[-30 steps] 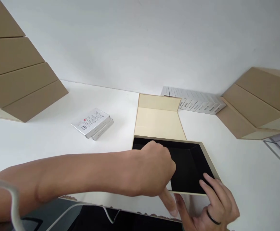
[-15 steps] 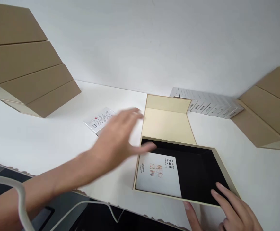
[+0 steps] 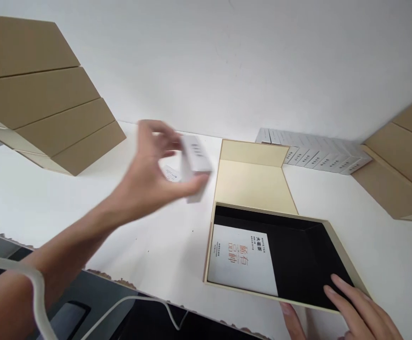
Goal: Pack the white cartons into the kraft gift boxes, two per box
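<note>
My left hand (image 3: 156, 165) grips a small white box (image 3: 196, 158) in the air, thumb at its lower end and fingers at the upper end. Dark characters mark its narrow side; motion blurs it. In the hand's gap shows a bit of printed white surface; I cannot tell whether it is a separate thing. A cream gift box (image 3: 344, 250) with a black inside lies on the table, its lid (image 3: 252, 182) folded back. A white tea box (image 3: 243, 259) fills its left part. My right hand (image 3: 358, 307) pinches the gift box's front right edge, fingers inside and thumb outside.
Tan boxes are stacked at the left (image 3: 50, 99), and more tan boxes (image 3: 400, 165) stand at the right. Behind the lid is a row of white boxes (image 3: 319, 151) against the wall. A white cable (image 3: 135, 297) runs below the table's rough front edge (image 3: 117, 281).
My left hand has gone from reaching with spread fingers to holding a white box raised off the table. The right hand keeps its hold on the gift box.
</note>
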Tool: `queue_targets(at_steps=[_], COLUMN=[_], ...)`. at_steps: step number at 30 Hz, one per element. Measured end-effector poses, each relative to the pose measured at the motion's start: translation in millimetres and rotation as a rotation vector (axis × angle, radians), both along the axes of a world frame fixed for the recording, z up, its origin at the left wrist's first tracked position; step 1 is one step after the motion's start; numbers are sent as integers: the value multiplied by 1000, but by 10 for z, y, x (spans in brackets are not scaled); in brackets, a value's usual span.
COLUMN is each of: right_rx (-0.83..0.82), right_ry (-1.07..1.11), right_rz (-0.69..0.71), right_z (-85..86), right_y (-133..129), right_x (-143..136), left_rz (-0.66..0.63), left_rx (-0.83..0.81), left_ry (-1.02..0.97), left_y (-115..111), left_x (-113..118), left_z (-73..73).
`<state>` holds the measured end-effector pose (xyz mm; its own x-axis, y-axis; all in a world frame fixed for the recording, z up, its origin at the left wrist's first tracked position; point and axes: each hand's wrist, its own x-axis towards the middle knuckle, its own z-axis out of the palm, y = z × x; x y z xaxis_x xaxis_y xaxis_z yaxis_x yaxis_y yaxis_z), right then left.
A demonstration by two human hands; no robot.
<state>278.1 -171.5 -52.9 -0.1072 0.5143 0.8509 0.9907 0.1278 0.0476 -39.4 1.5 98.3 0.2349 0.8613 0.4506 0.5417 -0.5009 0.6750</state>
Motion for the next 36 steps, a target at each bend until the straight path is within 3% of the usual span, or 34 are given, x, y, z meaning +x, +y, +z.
queue_targets(at_steps=[2, 7, 9, 12, 16, 20, 23, 28, 33, 36], right_rx=[9, -12, -19, 84, 136, 44, 14, 18, 36, 20], right_ry=[-7, 29, 13, -55, -4, 128, 72, 107, 203, 204], right_rz=[2, 24, 36, 4, -38, 16, 38, 34, -8, -18], right_z=[43, 86, 53, -25, -80, -48, -19, 29, 91, 35], right_y=[14, -1, -34, -92, -145, -150, -134, -91, -53, -75], right_x=[-43, -67, -45, -19, -32, -54, -52, -129, -280, -255], left_rz=[-244, -828, -958, -1043, -1007, -901, -828, -719, -700, -685], left_rx=[-38, -18, -77, -271, -357, -420, -409, -534, -577, -635], left_ry=[53, 613, 729, 744, 711, 686, 765, 940, 816, 746], left_y=[-89, -330, -354, -320, -284, -323, -326, -265, -230, -218], left_x=[429, 1452, 1729, 1950, 1996, 1913, 1785, 1569, 1513, 1543], left_z=[86, 173, 174, 158, 16, -122, -33, 184, 102, 59])
